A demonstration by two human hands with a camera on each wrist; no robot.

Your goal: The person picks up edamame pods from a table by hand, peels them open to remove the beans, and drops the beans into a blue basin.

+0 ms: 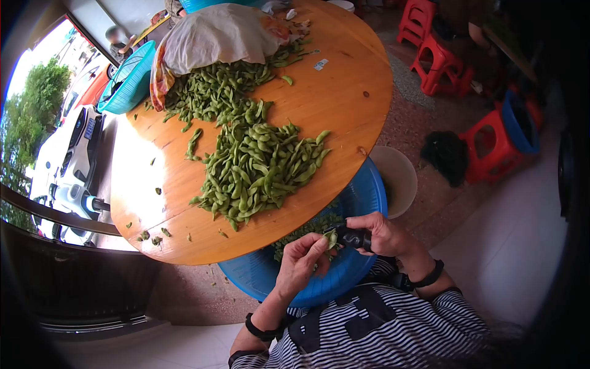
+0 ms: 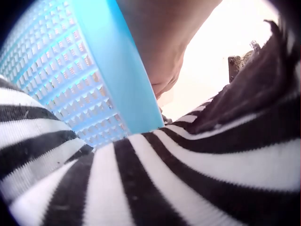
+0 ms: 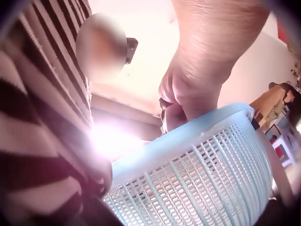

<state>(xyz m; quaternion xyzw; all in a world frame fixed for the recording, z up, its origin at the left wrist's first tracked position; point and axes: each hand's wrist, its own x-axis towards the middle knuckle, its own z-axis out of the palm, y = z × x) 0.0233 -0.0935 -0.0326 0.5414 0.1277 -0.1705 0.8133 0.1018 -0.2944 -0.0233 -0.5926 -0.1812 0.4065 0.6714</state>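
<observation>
My left hand [image 1: 301, 261] pinches a green soybean pod [image 1: 332, 238] between thumb and fingertips, over a blue plastic basket [image 1: 246, 278]. Facing it, my right hand [image 1: 388, 237] grips a black-handled tool [image 1: 355, 238] whose front end meets the pod; its exact kind cannot be told. Shelled or cut green pieces [image 1: 307, 230] lie inside the basket, partly under the table edge. In the left wrist view the basket's rim [image 2: 124, 70] stands beside the hand [image 2: 162, 47]. The right wrist view shows the right hand [image 3: 202, 61] above the basket wall [image 3: 188, 176], its fingers partly hidden.
A round wooden table [image 1: 344, 67] bears a large heap of soybean pods [image 1: 258, 172], partly covered by a pale cloth [image 1: 215, 37]. A teal basket [image 1: 130, 80] leans at its far left. A pale bucket [image 1: 402, 184] and red stools [image 1: 491, 144] stand to the right.
</observation>
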